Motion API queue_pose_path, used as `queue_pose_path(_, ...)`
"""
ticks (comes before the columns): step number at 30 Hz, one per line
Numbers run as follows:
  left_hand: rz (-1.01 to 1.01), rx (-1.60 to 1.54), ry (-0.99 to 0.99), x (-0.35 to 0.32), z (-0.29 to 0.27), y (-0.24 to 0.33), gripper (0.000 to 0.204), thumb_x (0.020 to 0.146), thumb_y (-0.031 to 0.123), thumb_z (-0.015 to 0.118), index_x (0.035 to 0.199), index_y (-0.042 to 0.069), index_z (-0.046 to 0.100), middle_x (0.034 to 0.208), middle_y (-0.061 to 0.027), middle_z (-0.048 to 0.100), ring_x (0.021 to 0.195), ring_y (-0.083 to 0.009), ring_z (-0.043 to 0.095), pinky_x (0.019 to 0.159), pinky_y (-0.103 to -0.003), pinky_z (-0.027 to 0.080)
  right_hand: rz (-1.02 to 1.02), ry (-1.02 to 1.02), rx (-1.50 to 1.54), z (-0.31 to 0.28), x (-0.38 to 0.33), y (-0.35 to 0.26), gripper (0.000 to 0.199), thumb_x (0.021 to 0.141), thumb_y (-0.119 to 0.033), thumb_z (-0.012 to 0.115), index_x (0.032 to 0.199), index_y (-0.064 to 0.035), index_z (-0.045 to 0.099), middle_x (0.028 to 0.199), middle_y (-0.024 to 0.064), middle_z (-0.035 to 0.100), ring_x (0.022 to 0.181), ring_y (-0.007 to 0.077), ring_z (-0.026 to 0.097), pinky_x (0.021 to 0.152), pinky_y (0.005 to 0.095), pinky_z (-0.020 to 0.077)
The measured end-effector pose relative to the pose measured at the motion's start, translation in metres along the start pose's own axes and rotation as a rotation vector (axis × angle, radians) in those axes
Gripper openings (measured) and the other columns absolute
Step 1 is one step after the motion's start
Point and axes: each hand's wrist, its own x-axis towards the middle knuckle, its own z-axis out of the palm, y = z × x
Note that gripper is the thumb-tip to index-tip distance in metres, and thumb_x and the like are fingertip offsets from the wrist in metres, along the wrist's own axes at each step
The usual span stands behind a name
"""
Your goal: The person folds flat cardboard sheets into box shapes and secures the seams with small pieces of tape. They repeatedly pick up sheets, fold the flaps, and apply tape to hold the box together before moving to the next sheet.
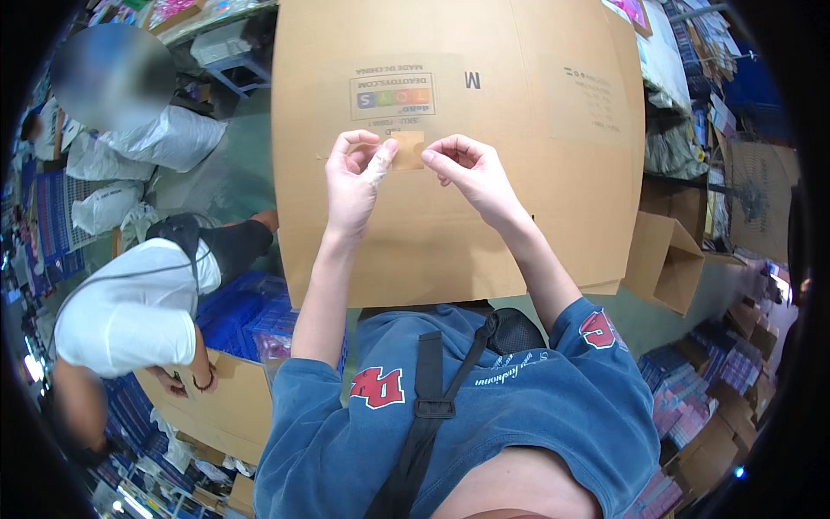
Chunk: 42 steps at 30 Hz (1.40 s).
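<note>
Both hands (352, 183) in pinch grips

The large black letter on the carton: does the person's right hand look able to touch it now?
Likely yes: the letter lies just beyond the right hand, with nothing visible in between. That hand, though, is occupied at the small tan piece.

the tan square (408, 151) looks smooth, the cardboard sheet (441, 238) matt, the shirt (510, 398) cloth.

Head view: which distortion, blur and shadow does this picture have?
In the head view, the cardboard has bowed edges and a soft shadow on its near part; a round blur covers the upper left; the corners are black; the tan piece contrasts weakly.
</note>
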Motion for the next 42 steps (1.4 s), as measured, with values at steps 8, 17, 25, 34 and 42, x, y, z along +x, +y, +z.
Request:
queue_pose_path(8, 0.035, 0.446, -0.084, 0.043, 0.007, -0.047, 0.041, 0.098, 0.021, 0.064, 0.132, 0.005, 0.048, 0.125, -0.0194, 0.061, 0.111, -0.0219, 0.059, 0.096, -0.036, 0.044, -0.066, 0.161, 0.011, -0.045, 0.040, 0.033, 0.016, 0.092, -0.020, 0.072, 0.093, -0.0041, 0.070, 0.082, -0.0020, 0.066, 0.071, 0.0052, 0.054, 0.066, 0.0227, 0.0439)
queue_pose_path(17, 0.458, 1.551, -0.046, 0.060, -0.036, -0.137, 0.069, 0.100, 0.048, 0.050, 0.153, 0.008, 0.034, 0.162, -0.0211, 0.021, 0.150, -0.0425, 0.016, 0.119, -0.062, 0.011, 0.115, 0.414, -0.296, -0.155, 0.172, 0.090, 0.021, 0.092, -0.023, 0.069, 0.096, -0.0023, 0.071, 0.090, 0.0023, 0.068, 0.086, 0.0105, 0.058, 0.082, 0.0289, 0.0468)
queue_pose_path(25, 0.442, 1.559, -0.044, 0.062, -0.036, -0.140, 0.067, 0.100, 0.048, 0.048, 0.153, 0.009, 0.035, 0.162, -0.0209, 0.021, 0.151, -0.0415, 0.014, 0.119, -0.062, 0.011, 0.112, 0.364, -0.362, -0.162, 0.189, 0.093, 0.027, 0.091, -0.026, 0.070, 0.100, -0.0001, 0.070, 0.092, 0.0067, 0.069, 0.086, 0.0142, 0.060, 0.078, 0.0325, 0.0491)
queue_pose_path(34, 0.424, 1.565, -0.049, 0.061, -0.035, -0.139, 0.067, 0.100, 0.049, 0.048, 0.152, 0.008, 0.036, 0.161, -0.0212, 0.021, 0.151, -0.0397, 0.012, 0.120, -0.060, 0.009, 0.151, 0.411, -0.411, -0.159, 0.190, 0.096, 0.033, 0.088, -0.031, 0.071, 0.101, -0.0008, 0.071, 0.090, 0.0061, 0.069, 0.084, 0.0138, 0.061, 0.076, 0.0316, 0.0493)
queue_pose_path(42, 0.434, 1.557, -0.047, 0.062, -0.034, -0.139, 0.066, 0.100, 0.048, 0.048, 0.152, 0.009, 0.037, 0.161, -0.0215, 0.021, 0.151, -0.0415, 0.014, 0.119, -0.062, 0.011, 0.168, 0.452, -0.524, -0.153, 0.188, 0.092, 0.035, 0.087, -0.034, 0.070, 0.100, -0.0014, 0.072, 0.089, 0.0082, 0.070, 0.086, 0.0176, 0.064, 0.079, 0.0338, 0.0507)
